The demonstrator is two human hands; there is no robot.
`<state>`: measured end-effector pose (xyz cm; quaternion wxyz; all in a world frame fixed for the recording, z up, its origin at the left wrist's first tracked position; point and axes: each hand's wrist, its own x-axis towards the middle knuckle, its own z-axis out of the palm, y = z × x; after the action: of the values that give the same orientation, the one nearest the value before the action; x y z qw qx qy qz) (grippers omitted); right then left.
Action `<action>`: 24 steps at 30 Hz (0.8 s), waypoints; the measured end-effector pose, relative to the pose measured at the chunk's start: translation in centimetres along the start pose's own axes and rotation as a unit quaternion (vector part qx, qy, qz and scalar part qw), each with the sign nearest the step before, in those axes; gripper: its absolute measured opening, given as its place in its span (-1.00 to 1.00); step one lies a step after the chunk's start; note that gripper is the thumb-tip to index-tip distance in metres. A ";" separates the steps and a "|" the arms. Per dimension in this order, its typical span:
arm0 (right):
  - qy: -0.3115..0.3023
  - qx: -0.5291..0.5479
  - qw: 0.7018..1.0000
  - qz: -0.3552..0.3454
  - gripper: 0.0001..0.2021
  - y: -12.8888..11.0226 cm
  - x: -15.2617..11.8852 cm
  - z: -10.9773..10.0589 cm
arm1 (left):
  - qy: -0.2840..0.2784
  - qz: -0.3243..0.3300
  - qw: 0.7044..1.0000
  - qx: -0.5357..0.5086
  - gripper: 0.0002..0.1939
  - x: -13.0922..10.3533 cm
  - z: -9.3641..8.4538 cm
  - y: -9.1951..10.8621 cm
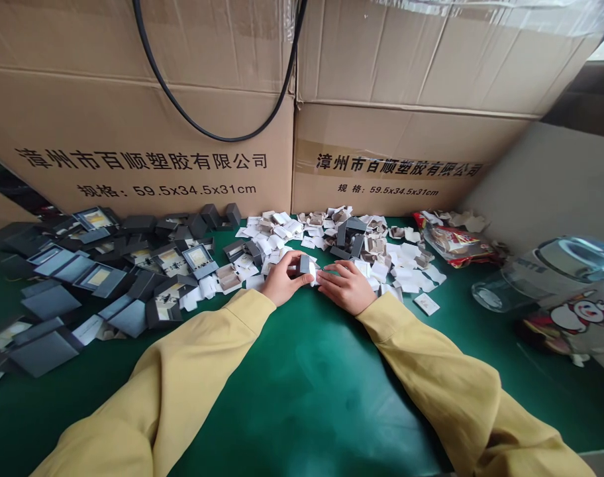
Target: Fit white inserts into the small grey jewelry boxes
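Note:
Between thumb and fingers, my left hand [280, 281] grips a small dark grey box [304, 265] just above the green table. A white piece, perhaps a paper insert [312, 273], shows at the box's right side. The fingertips of my right hand [349, 289] are closed at this white piece, so part of it is hidden. Behind both hands lies a heap of white and grey-brown card pieces [282, 228]. A few dark box parts [350, 237] rest among the pieces behind my right hand.
Many dark grey boxes [103, 281], several open, are piled on the left. Large cartons [183, 119] form a wall at the back, with a black cable [222, 139] hanging in front. At right are a red snack packet [453, 245] and a clear bottle [510, 285] on the green table [292, 397].

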<state>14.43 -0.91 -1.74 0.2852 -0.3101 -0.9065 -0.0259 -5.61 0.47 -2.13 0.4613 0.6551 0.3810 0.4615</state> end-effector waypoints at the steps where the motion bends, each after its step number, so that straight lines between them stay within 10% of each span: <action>1: -0.003 -0.002 1.000 -0.004 -0.79 0.0 0.0 0.0 | -0.001 -0.002 1.000 -0.001 -0.49 0.0 0.0 0.0; 24: 0.034 0.092 0.992 0.080 -0.84 -0.6 1.1 0.2 | -0.036 -0.006 0.999 -0.024 -0.47 0.1 -0.1 0.3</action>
<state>13.29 -0.75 -1.28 0.3446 -0.3529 -0.8670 0.0702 -5.65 0.53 -1.78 0.4931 0.6576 0.3567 0.4440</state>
